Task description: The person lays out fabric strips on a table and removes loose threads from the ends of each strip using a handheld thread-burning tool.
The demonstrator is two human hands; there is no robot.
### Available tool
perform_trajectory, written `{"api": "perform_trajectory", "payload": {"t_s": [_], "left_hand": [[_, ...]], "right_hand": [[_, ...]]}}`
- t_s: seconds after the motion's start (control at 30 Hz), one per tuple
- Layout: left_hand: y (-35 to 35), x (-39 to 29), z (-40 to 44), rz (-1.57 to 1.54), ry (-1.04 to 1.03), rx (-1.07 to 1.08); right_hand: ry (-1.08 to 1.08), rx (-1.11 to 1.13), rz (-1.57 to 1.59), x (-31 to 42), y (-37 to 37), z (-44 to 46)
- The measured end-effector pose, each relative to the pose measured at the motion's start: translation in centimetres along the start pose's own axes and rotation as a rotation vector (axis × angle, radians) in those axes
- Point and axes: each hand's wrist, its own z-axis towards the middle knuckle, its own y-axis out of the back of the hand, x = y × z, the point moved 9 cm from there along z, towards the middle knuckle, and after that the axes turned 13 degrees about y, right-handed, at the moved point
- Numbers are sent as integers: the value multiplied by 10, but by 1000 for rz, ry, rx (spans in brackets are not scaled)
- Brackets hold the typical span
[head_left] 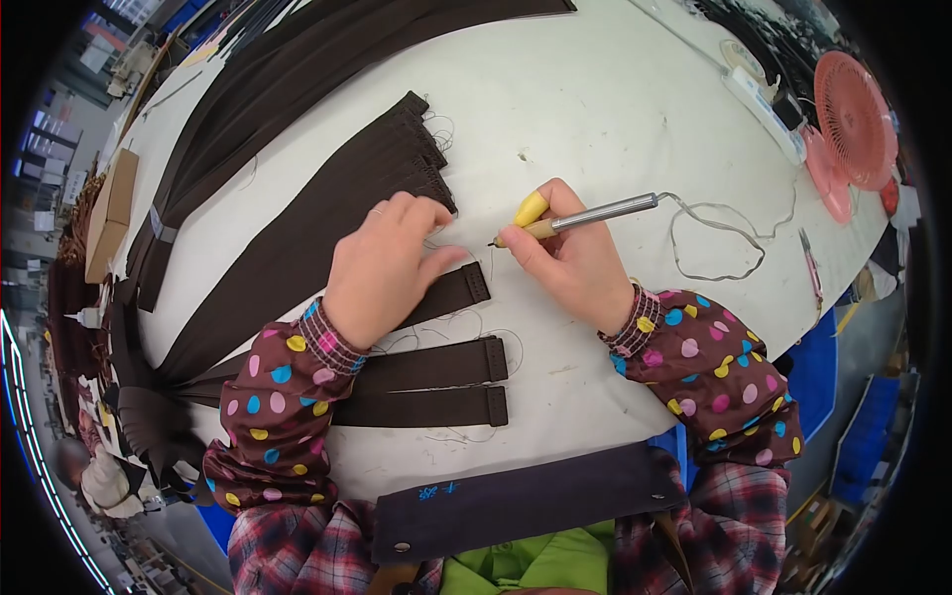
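Note:
My left hand (382, 268) rests over the dark brown fabric strips, its fingers curled and thumb apart, near the end of one strip (451, 296). What lies under its fingertips is hidden. In my right hand (575, 260) is a corded metal pen-like tool (605, 211), its dark tip pointing left toward the strip ends. A yellow cover (531, 208) sits on one finger of that hand. Two more strips (436, 364) lie nearer to me, with loose threads at their ends. A fanned stack of strips (337, 183) lies beyond my left hand.
A long dark fabric bundle (248, 109) crosses the upper left of the white table (585, 99). At the right are a pink fan (853, 119), a white power strip (766, 111), the tool's cord (719, 276) and tweezers (811, 263). A person (107, 483) is at the far left.

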Motion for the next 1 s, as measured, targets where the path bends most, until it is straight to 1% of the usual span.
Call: {"api": "perform_trajectory", "payload": {"t_s": [0.07,0.1,0.17,0.2,0.23,0.27,0.33,0.43,0.47,0.53,0.63,0.73,0.83,0.87,0.97,1.0], "left_hand": [[-8,-12,-10,-3,-80,138],[-17,-12,-13,-35,-74,199],[-23,-9,-10,-101,-51,240],[-24,-9,-8,-134,-40,258],[-23,-7,-7,-193,11,260],[-24,-3,-5,-250,73,308],[-29,6,-5,-367,198,404],[-33,19,-3,-558,164,391],[-37,23,-4,-613,193,429],[-40,21,-5,-726,252,510],[-39,22,-3,-802,256,511],[-33,22,-1,-765,230,489],[-21,27,1,-521,221,427],[-21,29,2,-532,231,424],[-21,29,2,-580,239,431],[-23,28,1,-609,229,440]], "right_hand": [[30,-9,31,1,0,0],[42,-27,54,0,0,1],[67,-61,102,-1,-2,0],[-16,-25,94,-1,-4,0],[-96,10,84,5,-3,0],[-175,46,74,6,-4,-2],[-90,89,27,-1,-9,-2],[98,142,-49,-1,-17,-4],[169,158,-75,4,-20,-5],[109,175,-19,4,-24,-7],[-8,184,75,-4,-26,-7],[-91,176,188,-12,-28,-7],[-117,150,230,-18,-28,-7],[-119,138,231,-18,-27,-7],[-18,103,58,-3,-21,-6],[-17,109,57,-1,-23,-6]]}}
